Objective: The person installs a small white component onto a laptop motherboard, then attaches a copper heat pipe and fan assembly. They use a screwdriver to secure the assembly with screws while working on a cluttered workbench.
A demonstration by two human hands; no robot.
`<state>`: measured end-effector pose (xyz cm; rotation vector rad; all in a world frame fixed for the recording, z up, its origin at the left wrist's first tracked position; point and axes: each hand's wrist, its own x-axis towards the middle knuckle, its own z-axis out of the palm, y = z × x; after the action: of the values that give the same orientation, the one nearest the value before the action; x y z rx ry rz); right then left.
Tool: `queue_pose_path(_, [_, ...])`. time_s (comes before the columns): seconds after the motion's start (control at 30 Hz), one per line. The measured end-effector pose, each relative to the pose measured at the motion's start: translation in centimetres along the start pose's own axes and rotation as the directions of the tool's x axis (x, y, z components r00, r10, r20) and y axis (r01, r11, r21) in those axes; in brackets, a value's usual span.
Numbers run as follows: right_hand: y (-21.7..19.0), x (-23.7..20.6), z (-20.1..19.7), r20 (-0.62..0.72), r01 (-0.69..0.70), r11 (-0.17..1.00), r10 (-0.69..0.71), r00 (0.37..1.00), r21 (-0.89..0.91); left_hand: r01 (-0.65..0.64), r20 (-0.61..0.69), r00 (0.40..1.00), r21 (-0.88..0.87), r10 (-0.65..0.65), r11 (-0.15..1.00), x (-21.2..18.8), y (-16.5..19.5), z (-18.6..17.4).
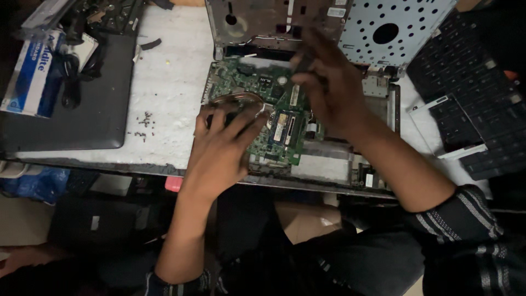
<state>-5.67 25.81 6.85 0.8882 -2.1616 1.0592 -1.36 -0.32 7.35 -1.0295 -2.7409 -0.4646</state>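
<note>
The left hand (222,148) lies fingers spread on the green circuit board (274,118) of an opened laptop base (329,164) at the near edge of the pale surface (164,82). The right hand (323,82), blurred, curls over the board's top; whether it grips anything cannot be told. A blue-and-white box (30,74) sits far left, a detached keyboard (471,98) right.

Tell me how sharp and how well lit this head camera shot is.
Head view: dim overall, corners falling to near black; right hand smeared by motion blur; left hand slightly sharper; green circuit board and pale tabletop are the brightest parts; no strong glare.
</note>
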Motion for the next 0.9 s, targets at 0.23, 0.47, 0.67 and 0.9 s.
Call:
queue_pose_path(0.23, [-0.6,1.0,0.1,0.075,0.022,0.993,-0.013,0.997,-0.12,-0.038,-0.074,0.997,-0.049,0.034,0.998,-0.5,-0.2,0.3])
queue_pose_path(0.47, [-1.0,4.0,-0.3,0.196,0.16,0.987,-0.156,0.968,-0.002,-0.047,-0.109,0.993,-0.07,0.039,0.996,-0.8,-0.2,0.4])
queue_pose_path(0.67, [-1.4,4.4,0.6,0.284,0.005,0.985,-0.054,0.957,0.171,-0.022,-0.118,0.993,-0.088,0.012,0.996,-0.7,-0.2,0.4])
queue_pose_path(0.9, [-0.2,3.3,0.8,0.038,0.259,0.959,-0.265,0.963,0.115,-0.038,-0.196,0.98,-0.117,0.014,0.992,-1.1,-0.5,1.6])
